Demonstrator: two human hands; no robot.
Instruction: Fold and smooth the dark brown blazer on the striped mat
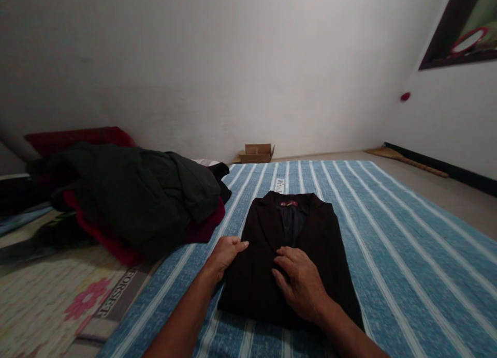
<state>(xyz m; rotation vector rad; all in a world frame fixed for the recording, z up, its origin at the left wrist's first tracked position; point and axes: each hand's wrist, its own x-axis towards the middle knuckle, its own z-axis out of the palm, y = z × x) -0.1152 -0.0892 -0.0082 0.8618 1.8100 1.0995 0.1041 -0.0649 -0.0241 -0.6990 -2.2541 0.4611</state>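
Observation:
A dark folded jacket [318,239] with a red neck label lies flat on a blue striped mattress [396,254]. My left hand [224,253] rests at the jacket's left edge, its fingers curled over the fabric there. My right hand [301,281] lies palm down on the front of the jacket, fingers bent slightly and pressing the cloth near the middle. Neither hand lifts anything off the bed.
A heap of dark green and red clothes [128,197] lies to the left, on a floral sheet [58,296]. A small cardboard box [257,153] stands by the far wall. A long stick [406,159] lies on the floor at the right wall.

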